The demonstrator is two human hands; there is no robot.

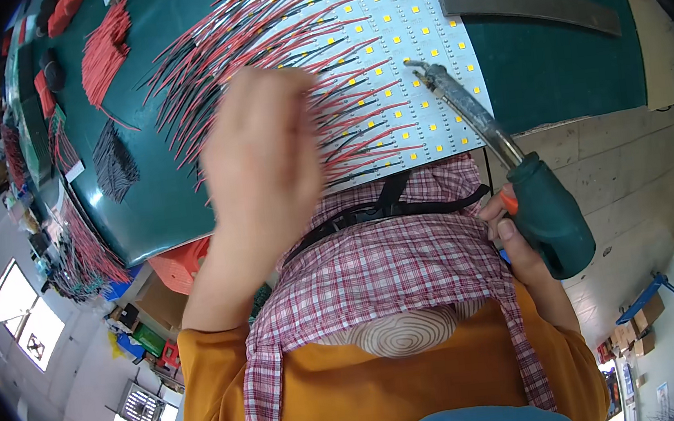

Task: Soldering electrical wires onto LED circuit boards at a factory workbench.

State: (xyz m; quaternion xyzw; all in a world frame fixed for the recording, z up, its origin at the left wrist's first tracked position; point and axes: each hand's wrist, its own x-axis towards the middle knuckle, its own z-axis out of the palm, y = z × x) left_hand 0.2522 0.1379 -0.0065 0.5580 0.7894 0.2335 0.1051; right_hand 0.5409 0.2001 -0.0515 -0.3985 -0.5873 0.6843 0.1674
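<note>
My left hand (pixel 264 140) is above the left part of the light panel (pixel 449 104), fingers curled; it is blurred, so I can't tell whether it pinches a wire. My right hand (pixel 516 237) grips the soldering gun (pixel 551 217) by its green handle, out past the desk's (pixel 558 88) front edge, with the metal tip reaching back over the panel's right part.

The panel lies along that front edge, just ahead of my checked apron (pixel 391 258). Red and black wires (pixel 192 82) fan across it and spill beyond its left side (a dense thicket, that side). Left of them, a strip of bare green separates the fan from a red wire bundle (pixel 105 54) and a black wire bundle (pixel 114 164).

To the right there's more room: a dark flat bar (pixel 529 8) overlaps the panel's edge higher up, and bare green stretches below it toward the desk's right edge.
</note>
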